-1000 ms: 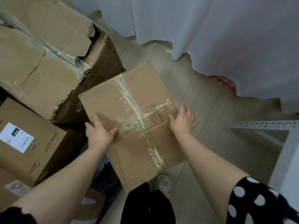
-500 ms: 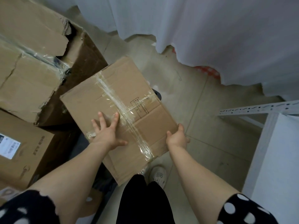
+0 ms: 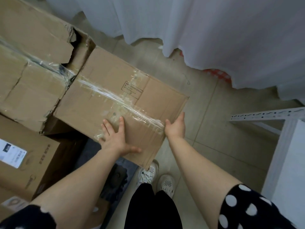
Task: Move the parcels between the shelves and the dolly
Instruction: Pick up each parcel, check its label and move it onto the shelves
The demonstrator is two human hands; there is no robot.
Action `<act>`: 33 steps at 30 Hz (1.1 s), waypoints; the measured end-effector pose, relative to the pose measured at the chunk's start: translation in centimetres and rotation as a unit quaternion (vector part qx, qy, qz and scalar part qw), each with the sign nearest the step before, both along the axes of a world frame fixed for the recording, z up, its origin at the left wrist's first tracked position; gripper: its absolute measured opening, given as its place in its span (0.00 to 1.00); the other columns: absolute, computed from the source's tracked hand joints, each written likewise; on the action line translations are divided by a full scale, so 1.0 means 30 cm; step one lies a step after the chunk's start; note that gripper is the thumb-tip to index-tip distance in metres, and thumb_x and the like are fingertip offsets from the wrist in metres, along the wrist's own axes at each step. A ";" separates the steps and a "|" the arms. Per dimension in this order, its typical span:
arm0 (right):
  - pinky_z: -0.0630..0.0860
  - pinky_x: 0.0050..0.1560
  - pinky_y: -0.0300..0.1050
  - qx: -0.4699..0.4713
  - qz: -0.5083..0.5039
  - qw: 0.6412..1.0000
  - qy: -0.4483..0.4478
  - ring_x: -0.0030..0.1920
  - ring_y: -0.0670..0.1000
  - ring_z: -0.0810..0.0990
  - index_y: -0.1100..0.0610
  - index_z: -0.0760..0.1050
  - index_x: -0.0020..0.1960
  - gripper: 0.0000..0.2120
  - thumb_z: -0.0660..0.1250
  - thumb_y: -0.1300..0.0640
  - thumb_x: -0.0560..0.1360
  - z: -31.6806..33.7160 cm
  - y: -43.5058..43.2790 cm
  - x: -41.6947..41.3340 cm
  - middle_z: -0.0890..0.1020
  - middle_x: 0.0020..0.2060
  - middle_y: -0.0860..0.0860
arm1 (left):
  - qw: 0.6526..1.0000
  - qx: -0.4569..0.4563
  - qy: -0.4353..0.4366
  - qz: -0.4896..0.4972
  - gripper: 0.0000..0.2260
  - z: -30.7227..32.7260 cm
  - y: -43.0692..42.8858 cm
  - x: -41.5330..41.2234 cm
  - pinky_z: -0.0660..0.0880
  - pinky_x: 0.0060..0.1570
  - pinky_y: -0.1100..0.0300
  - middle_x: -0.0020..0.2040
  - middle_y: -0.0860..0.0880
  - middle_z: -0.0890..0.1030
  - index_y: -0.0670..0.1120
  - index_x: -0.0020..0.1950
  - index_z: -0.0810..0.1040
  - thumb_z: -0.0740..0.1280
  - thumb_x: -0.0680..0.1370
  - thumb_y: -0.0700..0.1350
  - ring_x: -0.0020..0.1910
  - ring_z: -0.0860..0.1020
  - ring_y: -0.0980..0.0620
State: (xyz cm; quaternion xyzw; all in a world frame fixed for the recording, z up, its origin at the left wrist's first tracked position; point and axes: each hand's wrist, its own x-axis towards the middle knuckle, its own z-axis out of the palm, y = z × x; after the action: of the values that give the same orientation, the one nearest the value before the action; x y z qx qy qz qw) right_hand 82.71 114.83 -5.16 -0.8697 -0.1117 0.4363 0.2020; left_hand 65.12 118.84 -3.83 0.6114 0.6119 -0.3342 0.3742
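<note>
Left hand [image 3: 115, 139] lies flat, fingers spread, on top of the brown cardboard parcel sealed with clear tape [image 3: 115, 90], while my right hand [image 3: 175, 128], fingers straight, presses against its right edge; the parcel is butted against the large torn cardboard box [image 3: 33, 80], its near corner overhanging the floor. I judge this parcel nearly placed on the stack, well apart from the white metal shelf frame [image 3: 264, 114]; how many remain cannot be told. Its black boxed stamp and the white shipping label [image 3: 11, 154] on the lower brown carton [image 3: 41, 162] are illegible.
</note>
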 end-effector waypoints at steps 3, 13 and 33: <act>0.70 0.58 0.47 -0.054 0.043 0.997 0.019 0.64 0.60 0.73 0.65 0.61 0.70 0.21 0.58 0.56 0.82 0.005 -0.048 -0.055 0.74 0.65 0.61 | 0.998 -0.031 0.030 -0.043 0.70 0.009 -0.012 0.007 0.43 0.68 0.31 0.67 0.37 0.19 0.58 0.68 0.20 0.78 0.56 0.66 0.71 0.25 0.40; 0.70 0.52 0.47 -0.054 0.116 0.992 -0.002 0.59 0.61 0.76 0.66 0.66 0.63 0.16 0.57 0.55 0.82 -0.019 0.006 0.003 0.77 0.58 0.62 | 0.999 0.004 0.022 -0.031 0.67 -0.017 0.017 0.038 0.44 0.69 0.31 0.67 0.37 0.19 0.57 0.69 0.21 0.78 0.60 0.62 0.71 0.25 0.39; 0.69 0.60 0.47 -0.048 0.173 0.984 0.021 0.66 0.59 0.71 0.64 0.64 0.68 0.19 0.60 0.56 0.81 0.155 -0.096 0.011 0.72 0.66 0.60 | 0.993 0.067 0.027 -0.091 0.53 0.149 -0.013 0.018 0.54 0.70 0.34 0.77 0.42 0.37 0.55 0.78 0.36 0.73 0.69 0.60 0.77 0.40 0.42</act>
State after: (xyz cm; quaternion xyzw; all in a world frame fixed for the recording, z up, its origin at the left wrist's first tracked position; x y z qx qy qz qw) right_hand 83.03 111.96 -0.52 -0.8365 -0.2348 0.4880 0.0840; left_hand 65.67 118.47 0.63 0.6789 0.5848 -0.3417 0.2834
